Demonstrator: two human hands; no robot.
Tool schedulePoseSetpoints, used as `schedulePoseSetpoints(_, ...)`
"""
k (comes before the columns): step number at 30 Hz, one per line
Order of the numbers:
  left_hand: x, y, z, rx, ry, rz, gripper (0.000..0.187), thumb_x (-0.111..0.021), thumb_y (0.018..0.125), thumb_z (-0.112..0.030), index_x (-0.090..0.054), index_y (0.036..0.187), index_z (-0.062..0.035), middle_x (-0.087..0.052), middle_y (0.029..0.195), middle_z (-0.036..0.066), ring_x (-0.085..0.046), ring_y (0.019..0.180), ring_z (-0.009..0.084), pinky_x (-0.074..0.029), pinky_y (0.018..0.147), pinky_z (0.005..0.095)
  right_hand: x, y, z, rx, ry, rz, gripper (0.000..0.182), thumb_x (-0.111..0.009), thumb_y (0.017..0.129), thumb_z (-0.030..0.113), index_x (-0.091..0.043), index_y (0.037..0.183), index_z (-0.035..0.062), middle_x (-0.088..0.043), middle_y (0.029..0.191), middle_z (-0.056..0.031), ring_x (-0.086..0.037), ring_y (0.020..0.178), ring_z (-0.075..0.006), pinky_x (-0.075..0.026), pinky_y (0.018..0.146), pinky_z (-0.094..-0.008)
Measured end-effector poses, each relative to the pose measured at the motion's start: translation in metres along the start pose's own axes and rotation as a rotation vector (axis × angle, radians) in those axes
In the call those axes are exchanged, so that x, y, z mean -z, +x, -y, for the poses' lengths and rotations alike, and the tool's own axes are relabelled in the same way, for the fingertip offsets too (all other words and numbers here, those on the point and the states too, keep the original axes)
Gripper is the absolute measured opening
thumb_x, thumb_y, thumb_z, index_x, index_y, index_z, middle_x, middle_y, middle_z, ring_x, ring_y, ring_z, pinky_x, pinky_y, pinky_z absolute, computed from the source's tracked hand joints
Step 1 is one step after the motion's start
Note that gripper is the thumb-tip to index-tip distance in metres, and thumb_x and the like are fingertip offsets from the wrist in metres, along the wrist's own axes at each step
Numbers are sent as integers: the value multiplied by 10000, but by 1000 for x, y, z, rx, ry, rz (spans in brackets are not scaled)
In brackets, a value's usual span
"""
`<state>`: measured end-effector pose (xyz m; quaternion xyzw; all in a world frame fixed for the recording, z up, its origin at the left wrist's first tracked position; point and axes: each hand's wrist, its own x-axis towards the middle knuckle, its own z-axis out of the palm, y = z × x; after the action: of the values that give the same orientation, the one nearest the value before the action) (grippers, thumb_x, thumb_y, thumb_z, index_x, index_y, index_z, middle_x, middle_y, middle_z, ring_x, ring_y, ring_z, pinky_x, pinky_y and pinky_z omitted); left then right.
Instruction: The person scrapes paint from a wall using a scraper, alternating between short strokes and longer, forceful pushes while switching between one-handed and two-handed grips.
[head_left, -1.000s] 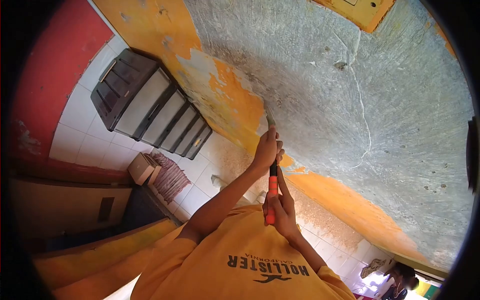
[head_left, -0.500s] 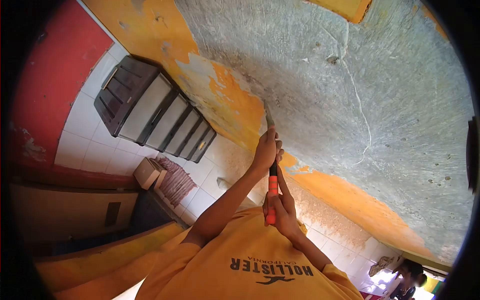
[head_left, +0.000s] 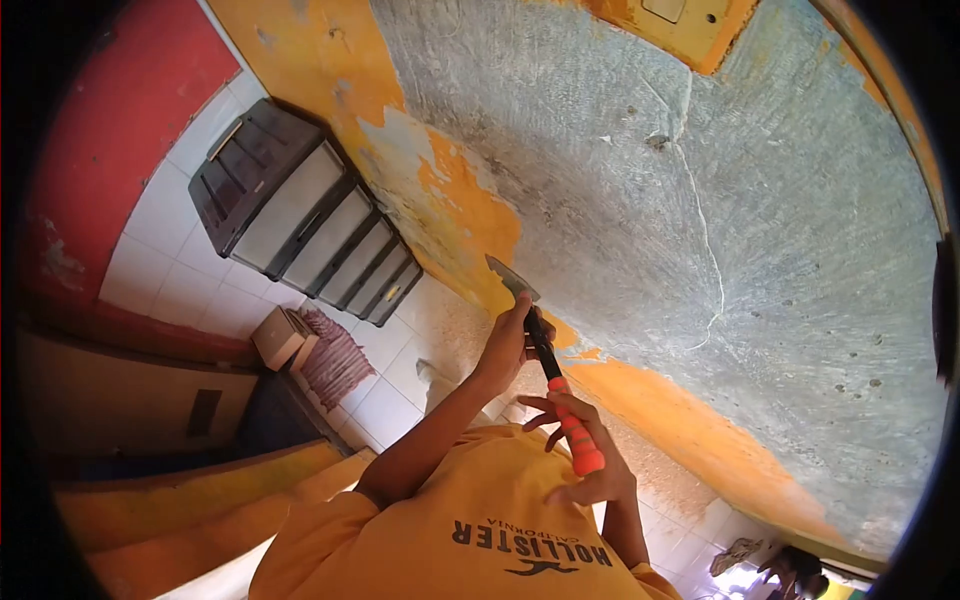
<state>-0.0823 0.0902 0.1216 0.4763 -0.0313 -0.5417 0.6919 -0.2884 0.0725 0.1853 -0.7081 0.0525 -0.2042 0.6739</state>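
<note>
A scraper (head_left: 544,345) with a flat metal blade, black shaft and red-orange grip slants in front of my body. My left hand (head_left: 508,345) is closed round the black shaft just below the blade. That blade points up and left, overlapping the orange paint edge on the wall (head_left: 620,230) in this view. At the grip end, my right hand (head_left: 608,462) has its fingers spread, the grip lying across its palm. Most of the wall surface is bare grey with a thin crack; patches of orange paint (head_left: 660,385) border it.
A dark drawer unit (head_left: 310,215) with pale fronts stands against the wall on the left. Near it on the tiled floor are a cardboard box (head_left: 275,338) and a reddish ribbed mat (head_left: 338,355). Another person (head_left: 795,572) is at the lower right. A yellow wall box (head_left: 690,25) sits at the top.
The scraper's blade has come down and left, and its shaft now tilts. My right hand's fingers have loosened and spread from around the grip. My left hand moved down slightly, still holding the shaft.
</note>
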Motion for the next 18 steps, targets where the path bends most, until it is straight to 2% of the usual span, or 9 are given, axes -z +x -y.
schedulePoseSetpoints(2,-4,-6,5,18,79,19,441,-458,1078,-516,-540,949,-101,-627,731,52,-638,589,171,-547,564,311,14,-2,2,-50,-393,-40,787,-901,746,249,-563,1439,91,-722,1002,-125,-689,824,-260,-525,698,-337)
schedulePoseSetpoints(3,-6,-10,7,29,121,28,454,-452,1080,-514,-551,934,-95,-631,727,58,-649,588,182,-563,572,319,13,12,18,-4,-591,-155,540,-892,728,201,-731,1232,94,-634,768,-50,-614,678,-252,-484,619,-337)
schedulePoseSetpoints(6,-14,-21,1,41,232,153,466,-457,1082,-505,-561,915,-82,-641,735,60,-652,586,166,-559,544,306,22,33,31,173,-912,-299,336,-856,700,172,-816,1032,131,-485,796,-47,-501,702,-226,-453,634,-351)
schedulePoseSetpoints(10,3,-13,-17,43,357,336,500,-453,1084,-510,-567,897,-60,-645,734,47,-648,575,142,-559,523,302,17,70,32,385,-363,-491,331,-740,915,378,-803,903,53,-619,1009,-111,-640,1020,-309,-540,892,-454)
schedulePoseSetpoints(11,10,-12,-22,-61,396,373,421,-560,1058,-451,-576,900,-61,-644,726,55,-648,575,143,-554,539,300,17,73,22,406,-211,-503,552,-605,1033,408,-598,608,57,-628,790,-78,-658,784,-246,-535,868,-460)
schedulePoseSetpoints(12,14,-11,-28,-312,532,357,383,-609,1032,-426,-579,903,-67,-647,740,56,-652,594,148,-556,560,305,16,79,27,438,-102,-478,615,-568,1055,405,-454,539,91,-530,559,-23,-565,518,-176,-541,710,-373)
schedulePoseSetpoints(14,26,-11,-41,-809,788,314,330,-707,980,-377,-584,910,-79,-652,768,59,-661,631,158,-560,604,314,15,87,29,452,104,-396,633,-532,1072,404,-445,517,113,-434,445,16,-437,384,-127,-469,533,-290)
schedulePoseSetpoints(15,32,-11,-54,-835,951,350,315,-813,875,-303,-617,992,-86,-664,894,80,-687,824,220,-564,779,362,11,95,31,478,150,-393,654,-518,1073,424,-417,496,132,-367,395,25,-370,346,-114,-402,442,-263)
schedulePoseSetpoints(18,20,-7,-80,-1221,1143,428,370,-825,851,-264,-612,1106,-100,-673,1061,79,-632,1136,271,-505,974,410,5,114,31,533,136,-374,667,-535,1060,445,-399,481,142,-374,400,30,-354,333,-111,-395,431,-263)
